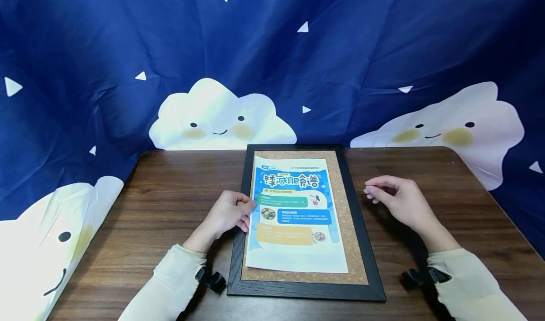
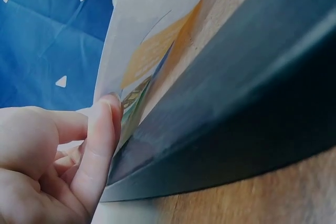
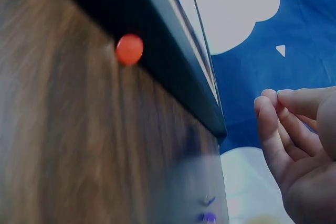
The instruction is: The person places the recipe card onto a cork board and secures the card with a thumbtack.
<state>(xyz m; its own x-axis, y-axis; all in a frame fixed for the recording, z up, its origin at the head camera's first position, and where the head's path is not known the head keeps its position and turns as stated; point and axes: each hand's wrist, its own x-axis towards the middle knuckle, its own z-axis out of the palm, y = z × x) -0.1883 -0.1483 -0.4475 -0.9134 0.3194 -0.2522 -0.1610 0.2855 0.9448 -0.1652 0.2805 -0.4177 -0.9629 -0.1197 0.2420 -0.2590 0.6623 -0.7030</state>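
A printed poster [image 1: 294, 259] in blue, green and yellow lies over a cork board [image 1: 347, 217] with a black frame [image 1: 306, 290]. My left hand [image 1: 230, 211] pinches the poster's left edge between thumb and fingers. In the left wrist view, the sheet's edge [image 2: 107, 72] meets those fingertips and stands away from the cork. To the right of the frame, my right hand [image 1: 398, 200] is raised over the table, thumb and fingertips brought together. I cannot tell whether something tiny sits between them.
In the right wrist view, an orange-red round-headed pin [image 3: 129, 49] lies beside the frame, with a small purple pin [image 3: 209, 217] farther off. Underneath is a dark wooden table [image 1: 183, 179]. A blue cloud-print cloth [image 1: 332, 61] hangs behind it.
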